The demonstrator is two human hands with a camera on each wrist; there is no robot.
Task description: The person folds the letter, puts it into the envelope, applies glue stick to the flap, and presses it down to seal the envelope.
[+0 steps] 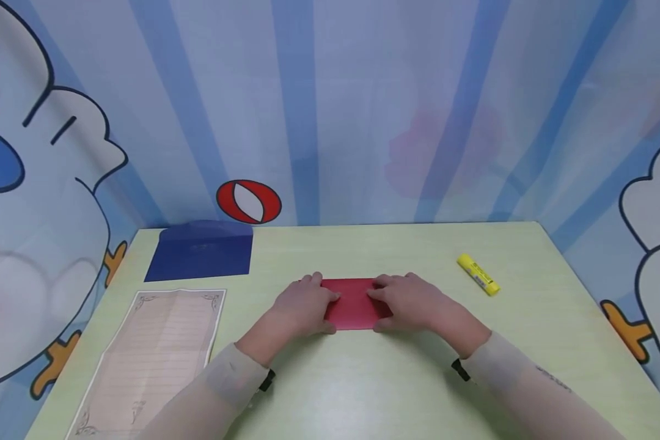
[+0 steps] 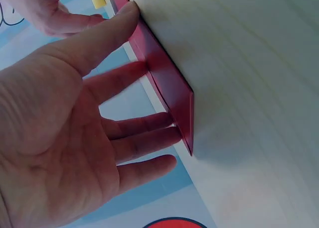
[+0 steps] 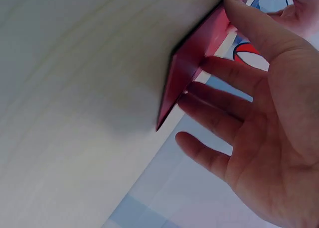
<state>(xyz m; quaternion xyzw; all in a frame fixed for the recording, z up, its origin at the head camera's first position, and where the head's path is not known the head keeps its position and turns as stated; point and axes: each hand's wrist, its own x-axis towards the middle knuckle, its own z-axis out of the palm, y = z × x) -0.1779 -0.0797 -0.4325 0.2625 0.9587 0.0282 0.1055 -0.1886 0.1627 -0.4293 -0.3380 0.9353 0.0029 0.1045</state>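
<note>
On the table (image 1: pixel 561 293), the folded paper (image 1: pixel 354 305) lies between my left hand (image 1: pixel 305 307) and my right hand (image 1: pixel 409 302). Left of it, the envelope (image 1: pixel 200 255) lies far, the sheet (image 1: pixel 155 354) near; the glue stick (image 1: pixel 478 275) lies right, slightly farther.

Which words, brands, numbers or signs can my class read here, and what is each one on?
No text reads clearly.
Yellow stick: printing, too small and blurred to read.
Right sleeve: dark marks, perhaps lettering, unreadable.
Lined paper: ruled lines and corner ornaments; no legible words.
Red piece: no text visible.
</note>
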